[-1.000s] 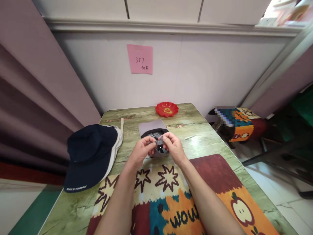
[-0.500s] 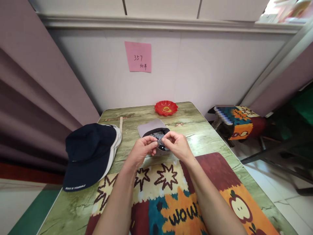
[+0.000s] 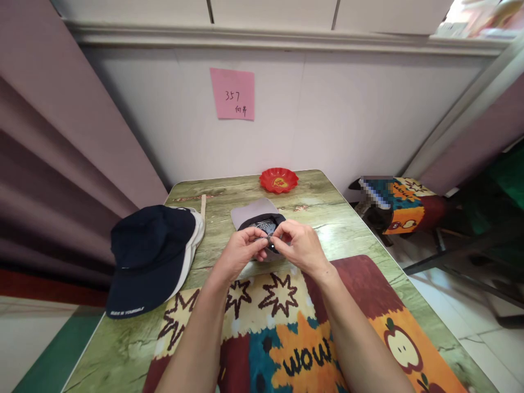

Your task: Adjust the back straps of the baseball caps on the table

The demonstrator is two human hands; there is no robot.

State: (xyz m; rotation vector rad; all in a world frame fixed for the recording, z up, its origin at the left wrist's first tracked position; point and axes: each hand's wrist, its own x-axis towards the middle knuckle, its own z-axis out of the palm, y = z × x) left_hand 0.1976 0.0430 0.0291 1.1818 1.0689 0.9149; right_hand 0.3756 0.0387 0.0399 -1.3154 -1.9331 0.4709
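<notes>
A grey cap lies on the table with its brim pointing away and its dark inside facing up. Over the cap's near edge, my left hand pinches with thumb and forefinger at the strap area. My right hand pinches there too, its fingertips almost meeting those of the left. What sits between the fingertips is too small to make out. To the left rests a navy cap on top of a white cap.
Toward the back of the table is a red scalloped dish. A colourful patterned mat lies under my forearms. On the wall hangs a pink note. A stool with a similar cover stands at the right.
My fingertips have come closer together over the cap's near edge. The right hand has shifted slightly. The caps and dish have stayed in place.
</notes>
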